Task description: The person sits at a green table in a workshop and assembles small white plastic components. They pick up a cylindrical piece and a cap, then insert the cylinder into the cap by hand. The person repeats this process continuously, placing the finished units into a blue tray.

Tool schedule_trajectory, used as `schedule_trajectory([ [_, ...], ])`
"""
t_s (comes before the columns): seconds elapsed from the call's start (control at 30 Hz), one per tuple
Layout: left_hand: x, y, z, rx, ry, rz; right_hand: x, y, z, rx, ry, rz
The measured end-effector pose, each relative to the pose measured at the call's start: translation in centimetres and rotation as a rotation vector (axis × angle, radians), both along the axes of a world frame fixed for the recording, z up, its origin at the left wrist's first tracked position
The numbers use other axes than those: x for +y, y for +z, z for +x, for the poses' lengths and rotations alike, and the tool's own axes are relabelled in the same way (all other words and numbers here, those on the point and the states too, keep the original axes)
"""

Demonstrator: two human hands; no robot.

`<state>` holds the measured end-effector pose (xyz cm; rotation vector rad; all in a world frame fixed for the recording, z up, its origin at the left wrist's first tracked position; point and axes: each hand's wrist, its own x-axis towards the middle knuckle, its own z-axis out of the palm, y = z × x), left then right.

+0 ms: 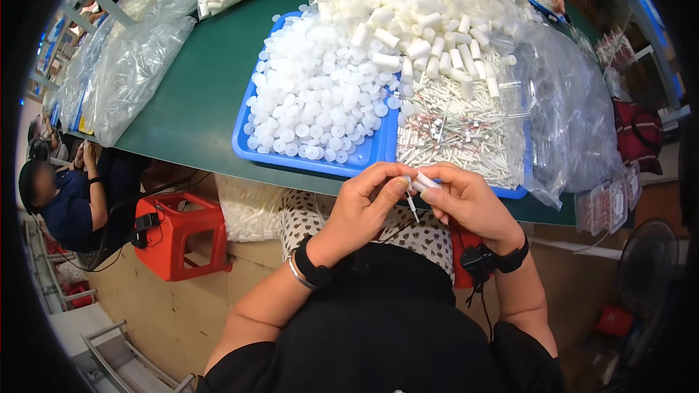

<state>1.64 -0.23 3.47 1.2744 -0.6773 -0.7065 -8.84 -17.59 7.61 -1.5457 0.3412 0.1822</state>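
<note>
Both of my hands meet in front of the table's near edge. Between the thumb and fingers of my right hand point(470, 200) is a small white cylinder point(428, 181). My left hand point(370, 196) pinches a thin white stick point(411, 205) with a narrow tip that points down, close beside the cylinder. Fingers hide where the two pieces come together, so I cannot tell whether they are joined. Just beyond my hands, a blue tray point(244, 127) holds a heap of translucent white discs point(317, 87). Right of it lies a pile of thin white sticks point(455, 135), some with reddish wires.
Loose white cylinders point(437, 47) spill from a clear bag behind the sticks. Crumpled plastic point(575, 116) covers the right side of the green table point(196, 94). A red stool point(182, 236) stands at left, near a seated person point(73, 204). A fan point(648, 266) is at right.
</note>
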Motion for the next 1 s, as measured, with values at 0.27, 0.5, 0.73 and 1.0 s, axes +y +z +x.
schedule_trajectory([
  [0.27, 0.6, -0.6, -0.1, 0.545, -0.135, 0.027, -0.7, -0.7, -1.0, 0.138, 0.076, 0.264],
  [0.5, 0.0, -1.2, -0.9, 0.643, -0.132, 0.059, 1.1, -1.2, -1.5, 0.047, 0.081, 0.004],
  [0.73, 0.4, -1.2, -1.6, 0.394, -0.048, 0.109, 0.1, -2.0, -1.6, 0.113, -0.033, 0.578],
  [1.0, 0.4, -0.8, -1.6, 0.564, -0.131, 0.071, -3.2, 0.0, -2.7, -0.132, -0.126, -0.767],
])
